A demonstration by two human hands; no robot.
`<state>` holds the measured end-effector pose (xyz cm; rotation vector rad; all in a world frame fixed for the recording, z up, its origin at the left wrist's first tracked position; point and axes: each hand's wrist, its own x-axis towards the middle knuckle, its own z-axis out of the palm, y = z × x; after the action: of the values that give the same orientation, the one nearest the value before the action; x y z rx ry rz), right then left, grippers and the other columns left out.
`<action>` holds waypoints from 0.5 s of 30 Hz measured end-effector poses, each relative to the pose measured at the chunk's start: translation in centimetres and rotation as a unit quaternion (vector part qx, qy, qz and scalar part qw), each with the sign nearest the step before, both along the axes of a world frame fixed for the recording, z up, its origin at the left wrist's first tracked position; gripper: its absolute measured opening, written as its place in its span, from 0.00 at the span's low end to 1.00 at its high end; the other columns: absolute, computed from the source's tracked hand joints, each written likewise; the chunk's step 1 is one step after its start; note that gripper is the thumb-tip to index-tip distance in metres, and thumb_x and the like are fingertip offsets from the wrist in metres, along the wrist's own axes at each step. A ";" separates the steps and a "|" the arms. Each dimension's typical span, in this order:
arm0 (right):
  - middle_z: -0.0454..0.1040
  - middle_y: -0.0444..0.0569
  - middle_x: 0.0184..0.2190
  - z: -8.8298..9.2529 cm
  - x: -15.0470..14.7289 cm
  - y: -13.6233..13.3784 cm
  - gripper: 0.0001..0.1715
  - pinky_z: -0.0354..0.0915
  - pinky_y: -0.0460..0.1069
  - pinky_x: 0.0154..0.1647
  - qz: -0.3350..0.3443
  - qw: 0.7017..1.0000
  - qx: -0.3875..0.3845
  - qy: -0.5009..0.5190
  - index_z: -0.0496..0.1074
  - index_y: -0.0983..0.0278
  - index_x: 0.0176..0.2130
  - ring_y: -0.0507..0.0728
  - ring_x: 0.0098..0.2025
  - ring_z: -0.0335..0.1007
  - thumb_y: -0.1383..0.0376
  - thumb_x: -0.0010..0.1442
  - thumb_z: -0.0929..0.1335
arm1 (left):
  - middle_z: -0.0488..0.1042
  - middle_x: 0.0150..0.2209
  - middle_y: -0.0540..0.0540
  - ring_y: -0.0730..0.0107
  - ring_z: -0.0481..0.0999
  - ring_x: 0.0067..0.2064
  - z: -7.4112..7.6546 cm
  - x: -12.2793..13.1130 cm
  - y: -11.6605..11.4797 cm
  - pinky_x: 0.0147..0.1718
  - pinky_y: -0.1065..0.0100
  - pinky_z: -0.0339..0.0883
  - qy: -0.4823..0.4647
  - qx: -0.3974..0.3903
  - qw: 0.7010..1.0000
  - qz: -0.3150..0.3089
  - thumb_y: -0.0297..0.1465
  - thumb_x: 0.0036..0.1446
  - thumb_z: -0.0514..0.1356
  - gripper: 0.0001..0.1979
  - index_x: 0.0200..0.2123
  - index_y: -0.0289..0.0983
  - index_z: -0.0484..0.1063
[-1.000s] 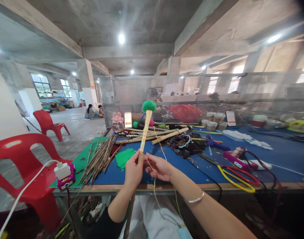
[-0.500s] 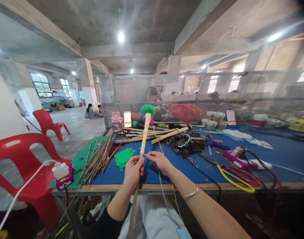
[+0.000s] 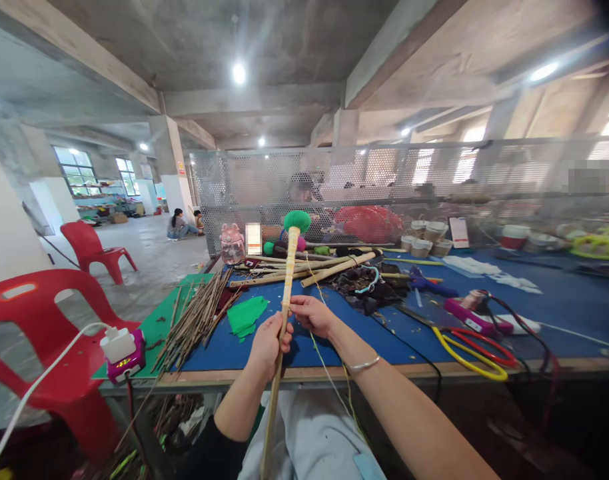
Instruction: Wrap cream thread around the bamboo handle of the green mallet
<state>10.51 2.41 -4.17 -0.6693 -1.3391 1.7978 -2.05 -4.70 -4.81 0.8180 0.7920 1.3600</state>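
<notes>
A long stick (image 3: 270, 427) tilts away from me, with a round green head (image 3: 297, 221) at its far end. Pale yellow wrapping (image 3: 289, 270) covers its upper part. My left hand (image 3: 269, 343) is closed around the bare stick just below the wrapping. Close above it, my right hand (image 3: 312, 315) has its fingertips pinched against the lower end of the wrapping, on a thin yellowish strand. Pale strands (image 3: 327, 370) hang below the right hand toward my lap. What exactly lies between those fingertips is partly hidden.
A bundle of thin sticks (image 3: 192, 320) and a green cloth (image 3: 247, 315) lie left on the blue table. Bamboo poles (image 3: 339, 269), dark netting (image 3: 369, 290) and yellow-and-red-handled shears (image 3: 467, 353) lie beyond and right. A perforated screen (image 3: 264, 180) stands behind; red chairs (image 3: 64, 333) are left.
My right hand has moved left and slightly up, from beside the stick onto the wrapping's lower end. The left hand still grips the stick, and its fingers have shifted slightly.
</notes>
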 end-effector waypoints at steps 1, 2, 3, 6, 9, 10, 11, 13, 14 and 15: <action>0.62 0.37 0.14 -0.1 0.0 0.0 0.19 0.31 0.42 0.11 -0.004 1.000 0.004 0.001 0.70 0.69 0.34 0.41 0.11 0.39 0.63 0.41 0.74 | 0.65 0.19 0.54 0.86 0.56 0.15 0.1 0.1 -0.1 0.11 0.81 0.45 0.001 0.003 1.000 0.004 0.45 0.42 0.62 0.21 0.31 0.34 0.65; 0.58 0.35 0.11 -0.2 -0.1 0.0 0.19 0.31 0.42 0.11 -0.006 1.000 0.007 0.001 0.70 0.69 0.34 0.41 0.10 0.38 0.62 0.42 0.73 | 0.65 0.19 0.55 0.86 0.55 0.14 0.2 0.2 -0.1 0.11 0.81 0.44 0.006 0.009 1.000 0.011 0.45 0.42 0.62 0.20 0.30 0.35 0.64; 0.55 0.34 0.10 -0.3 -0.1 0.0 0.20 0.31 0.42 0.10 -0.006 1.000 0.009 0.000 0.70 0.69 0.35 0.41 0.10 0.38 0.62 0.42 0.73 | 0.64 0.18 0.55 0.86 0.55 0.14 0.2 0.4 -0.2 0.10 0.81 0.43 0.013 0.016 1.000 0.020 0.44 0.41 0.63 0.21 0.30 0.36 0.62; 0.53 0.33 0.09 -0.2 -0.4 -0.1 0.19 0.32 0.42 0.11 -0.003 1.000 0.012 0.004 0.70 0.69 0.35 0.42 0.10 0.38 0.62 0.42 0.73 | 0.66 0.18 0.56 0.86 0.55 0.13 0.0 0.5 -0.4 0.10 0.81 0.45 0.032 0.036 0.998 0.045 0.42 0.38 0.65 0.21 0.28 0.36 0.60; 0.55 0.34 0.10 0.3 -0.6 -0.6 0.18 0.34 0.41 0.11 0.029 0.999 0.003 0.028 0.70 0.68 0.34 0.41 0.11 0.40 0.63 0.43 0.73 | 0.69 0.21 0.52 0.85 0.59 0.15 -0.3 0.2 -0.5 0.11 0.80 0.49 0.034 0.058 0.997 0.044 0.43 0.42 0.63 0.19 0.28 0.35 0.62; 0.58 0.35 0.11 0.5 -0.6 -0.8 0.18 0.36 0.40 0.11 0.044 0.998 -0.001 0.037 0.69 0.69 0.34 0.41 0.11 0.42 0.63 0.43 0.73 | 0.70 0.22 0.52 0.84 0.60 0.15 -0.3 0.1 -0.5 0.12 0.80 0.51 0.036 0.061 0.997 0.035 0.43 0.43 0.62 0.19 0.28 0.35 0.63; 0.60 0.37 0.13 0.6 -0.6 -0.9 0.18 0.39 0.40 0.12 0.058 0.997 -0.003 0.046 0.69 0.69 0.35 0.42 0.12 0.46 0.63 0.43 0.73 | 0.70 0.22 0.51 0.83 0.62 0.16 -0.3 0.1 -0.5 0.12 0.79 0.52 0.039 0.060 0.997 0.025 0.44 0.43 0.61 0.19 0.29 0.34 0.65; 0.65 0.41 0.16 0.8 -0.6 -1.1 0.18 0.44 0.40 0.14 0.068 0.996 -0.001 0.062 0.69 0.69 0.34 0.44 0.15 0.54 0.63 0.43 0.73 | 0.69 0.20 0.51 0.81 0.63 0.16 -0.2 0.1 -0.4 0.12 0.78 0.53 0.056 0.051 0.997 0.000 0.47 0.44 0.59 0.21 0.31 0.33 0.67; 0.67 0.42 0.18 0.8 -0.5 -1.2 0.18 0.46 0.40 0.14 0.065 0.996 0.002 0.066 0.69 0.69 0.33 0.45 0.17 0.57 0.63 0.42 0.73 | 0.68 0.19 0.51 0.81 0.63 0.15 -0.2 0.2 -0.4 0.12 0.78 0.54 0.070 0.046 0.996 -0.010 0.48 0.45 0.57 0.22 0.31 0.33 0.67; 0.67 0.42 0.18 0.7 -0.4 -1.1 0.17 0.46 0.40 0.14 0.058 0.996 0.006 0.064 0.68 0.68 0.32 0.45 0.17 0.57 0.63 0.42 0.73 | 0.68 0.18 0.51 0.80 0.62 0.15 -0.2 0.3 -0.4 0.12 0.77 0.54 0.085 0.042 0.995 -0.013 0.49 0.46 0.56 0.23 0.31 0.32 0.67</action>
<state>10.07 1.30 -3.49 -0.4688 -1.3239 1.8904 -1.72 -5.14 -5.06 1.0167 0.8569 1.3206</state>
